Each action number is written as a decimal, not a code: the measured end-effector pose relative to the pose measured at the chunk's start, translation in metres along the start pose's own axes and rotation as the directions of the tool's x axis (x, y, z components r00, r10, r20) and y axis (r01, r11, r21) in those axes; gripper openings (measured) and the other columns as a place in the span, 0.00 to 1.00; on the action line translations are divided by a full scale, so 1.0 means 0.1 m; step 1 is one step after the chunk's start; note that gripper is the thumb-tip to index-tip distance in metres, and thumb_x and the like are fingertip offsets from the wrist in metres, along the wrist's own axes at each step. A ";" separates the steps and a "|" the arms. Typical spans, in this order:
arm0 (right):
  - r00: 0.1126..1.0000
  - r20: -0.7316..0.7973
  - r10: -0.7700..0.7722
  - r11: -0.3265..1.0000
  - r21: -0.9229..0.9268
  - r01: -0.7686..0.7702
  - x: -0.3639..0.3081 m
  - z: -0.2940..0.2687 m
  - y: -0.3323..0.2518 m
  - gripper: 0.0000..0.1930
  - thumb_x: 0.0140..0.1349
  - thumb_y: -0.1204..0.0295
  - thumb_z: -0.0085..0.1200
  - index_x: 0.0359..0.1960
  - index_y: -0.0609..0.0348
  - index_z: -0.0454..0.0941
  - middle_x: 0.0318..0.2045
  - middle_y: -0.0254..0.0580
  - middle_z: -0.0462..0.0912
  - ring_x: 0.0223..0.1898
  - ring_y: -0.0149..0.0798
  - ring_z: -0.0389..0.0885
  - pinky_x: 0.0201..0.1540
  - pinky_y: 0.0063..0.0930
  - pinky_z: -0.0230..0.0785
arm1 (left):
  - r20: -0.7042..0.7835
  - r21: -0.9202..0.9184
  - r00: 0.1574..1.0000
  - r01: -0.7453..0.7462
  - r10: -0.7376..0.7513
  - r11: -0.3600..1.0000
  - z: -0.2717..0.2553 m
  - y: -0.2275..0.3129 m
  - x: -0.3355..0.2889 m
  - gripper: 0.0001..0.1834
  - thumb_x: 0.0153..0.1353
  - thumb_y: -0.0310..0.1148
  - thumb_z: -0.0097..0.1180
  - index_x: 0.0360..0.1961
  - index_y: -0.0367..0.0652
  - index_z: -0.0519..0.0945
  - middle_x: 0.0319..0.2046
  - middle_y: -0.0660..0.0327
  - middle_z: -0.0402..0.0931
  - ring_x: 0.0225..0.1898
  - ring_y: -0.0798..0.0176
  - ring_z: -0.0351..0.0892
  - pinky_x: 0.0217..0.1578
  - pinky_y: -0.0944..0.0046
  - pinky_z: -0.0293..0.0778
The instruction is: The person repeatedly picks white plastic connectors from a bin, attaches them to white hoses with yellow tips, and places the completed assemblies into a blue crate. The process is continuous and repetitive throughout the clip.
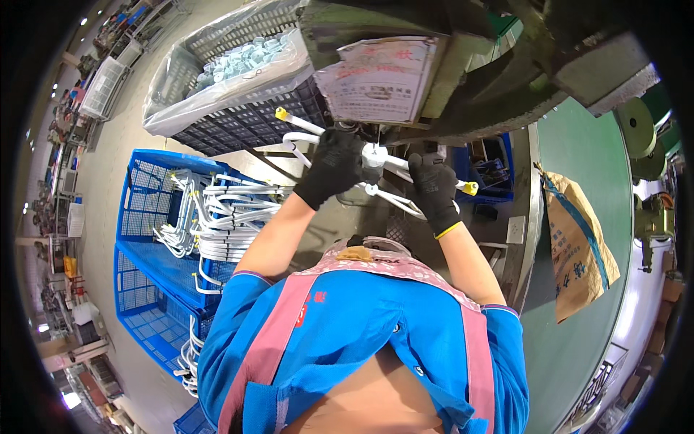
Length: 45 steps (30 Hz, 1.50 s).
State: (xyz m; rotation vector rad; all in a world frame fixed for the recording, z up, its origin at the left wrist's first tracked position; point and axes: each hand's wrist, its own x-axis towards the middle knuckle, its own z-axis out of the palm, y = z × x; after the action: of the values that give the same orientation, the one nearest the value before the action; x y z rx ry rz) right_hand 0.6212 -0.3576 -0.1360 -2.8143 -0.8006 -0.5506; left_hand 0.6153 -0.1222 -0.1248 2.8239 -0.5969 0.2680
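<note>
A white bent-tube frame (pixel 394 197) with yellow end caps spans the space under the dark green machine (pixel 463 79). Both hands wear black gloves. My left hand (pixel 335 168) is closed around its left tubes, near a yellow cap (pixel 281 113). Around the tube on the other side my right hand (pixel 434 189) is closed, close to a second yellow cap (pixel 470 188). Between the hands a white round piece (pixel 374 154) sits at the frame's middle, right below the machine's lower end. My fingertips are partly hidden by the gloves' backs and the tubes.
At the left, blue plastic crates (pixel 155 271) hold several white bent tubes (pixel 231 217). A black crate (pixel 246 119) lined with clear plastic holds small light-blue parts (pixel 249 59). To the right, a brown paper sack (pixel 575 242) lies on a green surface (pixel 578 152). A blue bin (pixel 499 194) stands behind my right hand.
</note>
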 end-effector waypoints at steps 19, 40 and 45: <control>0.986 0.054 0.156 0.973 -0.180 -0.144 -0.02 0.06 -0.07 0.15 0.42 0.64 0.58 0.34 0.45 0.72 0.27 0.34 0.78 0.31 0.41 0.80 0.26 0.39 0.68 | -0.133 0.183 0.987 -0.065 0.090 0.981 0.07 -0.97 0.00 0.12 0.43 0.35 0.61 0.32 0.50 0.81 0.24 0.59 0.75 0.35 0.53 0.76 0.36 0.50 0.66; 0.980 0.081 0.181 0.970 -0.180 -0.164 0.04 -0.08 -0.18 0.16 0.40 0.64 0.62 0.33 0.46 0.71 0.26 0.36 0.76 0.29 0.44 0.78 0.28 0.39 0.66 | -0.119 0.073 0.990 -0.074 0.083 0.995 0.00 -0.97 0.08 0.07 0.44 0.34 0.56 0.27 0.50 0.80 0.25 0.60 0.77 0.33 0.52 0.76 0.42 0.50 0.66; 0.993 0.027 0.117 0.990 -0.079 -0.115 0.13 -0.48 -0.12 0.15 0.42 0.66 0.62 0.33 0.49 0.73 0.26 0.40 0.78 0.29 0.47 0.79 0.26 0.42 0.68 | -0.410 0.007 0.895 -0.189 0.175 0.982 -0.28 -0.94 0.03 0.12 0.43 0.32 0.60 0.33 0.49 0.79 0.27 0.60 0.77 0.35 0.51 0.77 0.41 0.50 0.67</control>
State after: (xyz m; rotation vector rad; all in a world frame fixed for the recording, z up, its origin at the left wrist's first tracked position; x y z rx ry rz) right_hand 0.6103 -0.3537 -0.0865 -2.9246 -0.6288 -0.5310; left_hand 0.6534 -0.0317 -0.1159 2.5621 -0.7556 0.8513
